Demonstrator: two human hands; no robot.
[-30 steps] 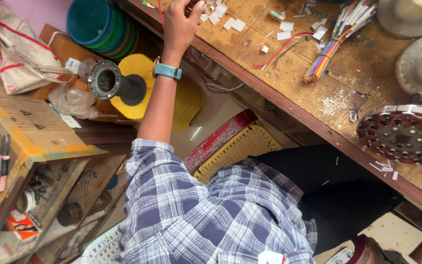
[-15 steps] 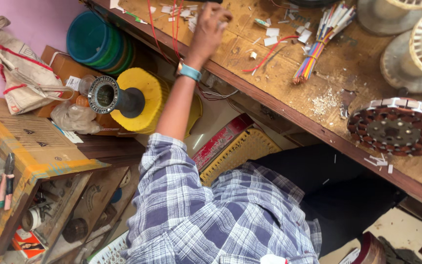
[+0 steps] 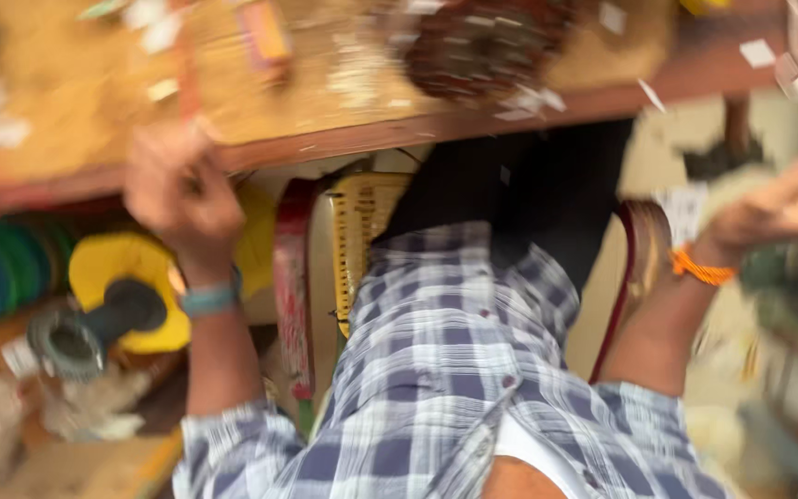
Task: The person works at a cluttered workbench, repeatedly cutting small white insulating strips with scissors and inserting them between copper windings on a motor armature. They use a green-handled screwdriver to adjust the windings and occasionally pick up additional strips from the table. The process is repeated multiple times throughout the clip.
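Left hand (image 3: pixel 182 189) grips the surface (image 3: pixel 344 139) edge, fingers curled; right hand (image 3: pixel 787 208) fingers too blurred to tell. Paper scraps (image 3: pixel 528 102) could get knocked off.

Even, soft daylight, no glare; heavy motion blur smears the whole view.

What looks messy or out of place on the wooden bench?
Small white paper scraps lie scattered over the wooden bench and along its front edge, beside a dark round part. The left hand is at that edge. The picture is blurred, so finer damage cannot be judged.
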